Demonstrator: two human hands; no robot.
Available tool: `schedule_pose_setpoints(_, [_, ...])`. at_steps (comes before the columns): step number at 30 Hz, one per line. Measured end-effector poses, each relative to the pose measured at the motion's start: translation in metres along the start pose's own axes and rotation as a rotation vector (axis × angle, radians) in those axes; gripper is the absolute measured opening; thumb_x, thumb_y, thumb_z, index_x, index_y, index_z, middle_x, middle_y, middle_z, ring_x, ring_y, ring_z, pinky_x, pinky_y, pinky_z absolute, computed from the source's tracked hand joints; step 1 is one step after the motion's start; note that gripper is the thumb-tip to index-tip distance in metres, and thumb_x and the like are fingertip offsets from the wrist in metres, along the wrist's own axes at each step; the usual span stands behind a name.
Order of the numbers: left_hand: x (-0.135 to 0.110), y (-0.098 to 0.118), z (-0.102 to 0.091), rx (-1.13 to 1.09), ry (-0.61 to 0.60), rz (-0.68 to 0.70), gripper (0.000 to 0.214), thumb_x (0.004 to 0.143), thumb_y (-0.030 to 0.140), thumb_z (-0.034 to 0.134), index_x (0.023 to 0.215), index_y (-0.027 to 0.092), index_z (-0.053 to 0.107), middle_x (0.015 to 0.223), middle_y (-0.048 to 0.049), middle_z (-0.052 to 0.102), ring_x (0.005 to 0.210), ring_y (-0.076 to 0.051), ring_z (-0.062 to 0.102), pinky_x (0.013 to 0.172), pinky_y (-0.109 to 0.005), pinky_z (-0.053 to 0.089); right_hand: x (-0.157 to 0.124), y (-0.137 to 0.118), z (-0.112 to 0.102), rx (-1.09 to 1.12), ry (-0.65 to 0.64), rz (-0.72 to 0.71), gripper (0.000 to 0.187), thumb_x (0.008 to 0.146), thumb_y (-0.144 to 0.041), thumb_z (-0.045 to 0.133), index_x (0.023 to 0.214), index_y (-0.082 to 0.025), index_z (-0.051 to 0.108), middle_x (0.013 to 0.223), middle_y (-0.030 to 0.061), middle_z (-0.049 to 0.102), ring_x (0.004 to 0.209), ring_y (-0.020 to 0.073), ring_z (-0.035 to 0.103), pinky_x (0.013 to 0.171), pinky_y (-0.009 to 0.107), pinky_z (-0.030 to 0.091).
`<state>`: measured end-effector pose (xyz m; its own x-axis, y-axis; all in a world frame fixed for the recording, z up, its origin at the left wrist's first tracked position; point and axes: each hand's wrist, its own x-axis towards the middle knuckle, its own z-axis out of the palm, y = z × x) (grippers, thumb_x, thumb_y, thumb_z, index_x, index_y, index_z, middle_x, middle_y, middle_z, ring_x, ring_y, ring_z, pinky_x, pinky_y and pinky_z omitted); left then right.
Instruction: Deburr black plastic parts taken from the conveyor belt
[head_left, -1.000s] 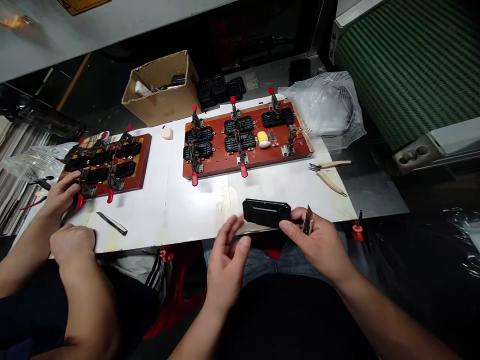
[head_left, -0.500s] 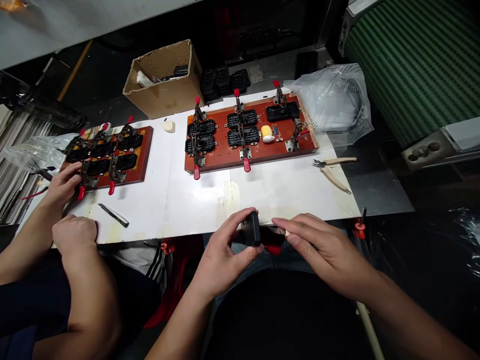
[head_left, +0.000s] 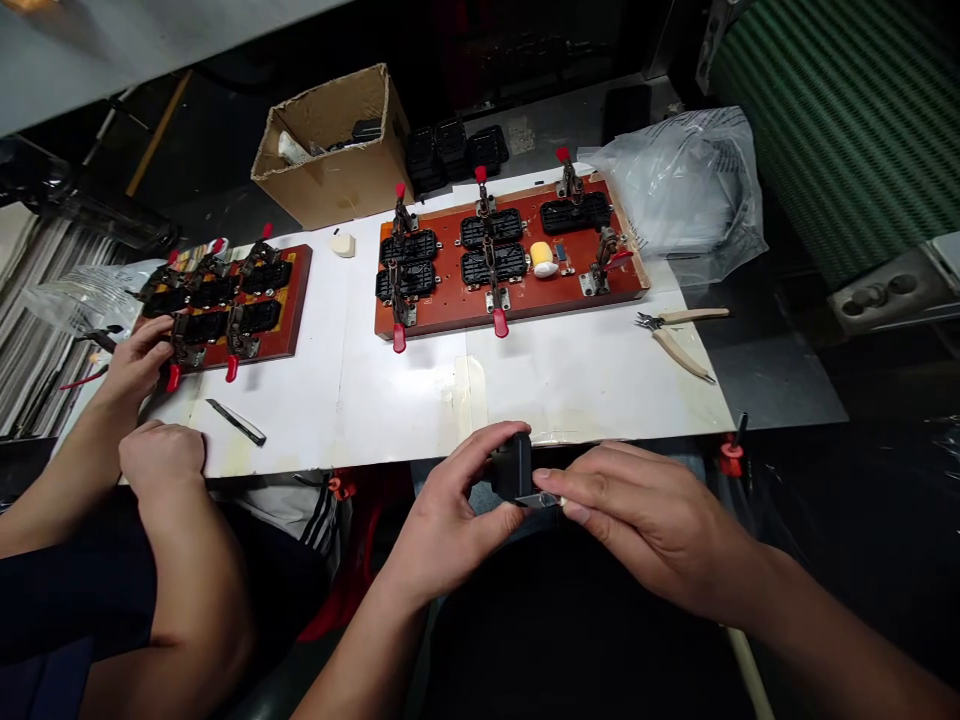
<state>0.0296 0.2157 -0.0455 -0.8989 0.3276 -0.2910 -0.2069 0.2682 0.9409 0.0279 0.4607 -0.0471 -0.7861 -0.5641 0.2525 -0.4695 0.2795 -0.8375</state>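
Observation:
My left hand grips a small black plastic part just below the table's front edge, thumb and fingers around its left end. My right hand holds a thin metal blade with its tip against the lower side of that part. Both hands are over my lap, close together. Beyond them on the white table lies a red-brown jig board with red-handled toggle clamps, several black parts and a yellow-white roller.
A co-worker's hands are at a second clamp board on the left, a small blade beside them. Cutters lie at the right. A cardboard box, stacked black parts and a plastic bag sit at the back.
The black part went from my right hand, flat at the table edge, into my left hand, turned on end. My right hand brought the blade against it. Both hands dropped slightly toward me.

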Motion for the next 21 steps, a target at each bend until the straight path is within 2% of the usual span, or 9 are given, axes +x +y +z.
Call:
schedule_pose_setpoints(6, [0.002, -0.001, 0.003, 0.016, -0.007, 0.02, 0.059, 0.09, 0.018, 0.076, 0.144, 0.033, 0.059, 0.15, -0.0062, 0.061, 0.132, -0.03, 0.064, 0.121, -0.048, 0.045, -0.002, 0.0, -0.001, -0.013, 0.003, 0.013, 0.035, 0.105, -0.013, 0.057, 0.139, -0.021, 0.065, 0.104, 0.0064, 0.072, 0.091, 0.0188, 0.063, 0.079, 0.035, 0.053])
schedule_pose_setpoints(15, [-0.001, -0.002, 0.007, 0.031, -0.02, 0.02, 0.06, 0.089, 0.017, 0.077, 0.143, 0.036, 0.059, 0.149, -0.0029, 0.062, 0.135, -0.027, 0.062, 0.122, -0.045, 0.044, -0.004, 0.005, -0.001, -0.017, 0.017, 0.034, 0.038, 0.106, -0.014, 0.056, 0.141, -0.022, 0.064, 0.107, 0.0051, 0.073, 0.095, 0.0182, 0.065, 0.085, 0.032, 0.053])
schedule_pose_setpoints(17, [-0.002, -0.002, 0.007, 0.021, -0.052, 0.045, 0.061, 0.089, 0.017, 0.078, 0.143, 0.037, 0.059, 0.149, -0.0031, 0.062, 0.137, -0.027, 0.06, 0.122, -0.044, 0.045, -0.002, 0.012, -0.004, -0.067, 0.044, 0.122, 0.036, 0.107, -0.017, 0.054, 0.14, -0.024, 0.066, 0.11, 0.0047, 0.074, 0.099, 0.0183, 0.067, 0.088, 0.032, 0.053])
schedule_pose_setpoints(21, [-0.005, 0.001, 0.009, -0.016, -0.144, 0.043, 0.062, 0.089, 0.017, 0.078, 0.144, 0.039, 0.059, 0.149, -0.0021, 0.062, 0.14, -0.027, 0.058, 0.119, -0.042, 0.047, 0.005, 0.035, -0.014, -0.212, 0.159, 0.388, 0.032, 0.109, -0.029, 0.051, 0.135, -0.028, 0.07, 0.113, 0.0037, 0.075, 0.104, 0.0207, 0.071, 0.09, 0.033, 0.054])
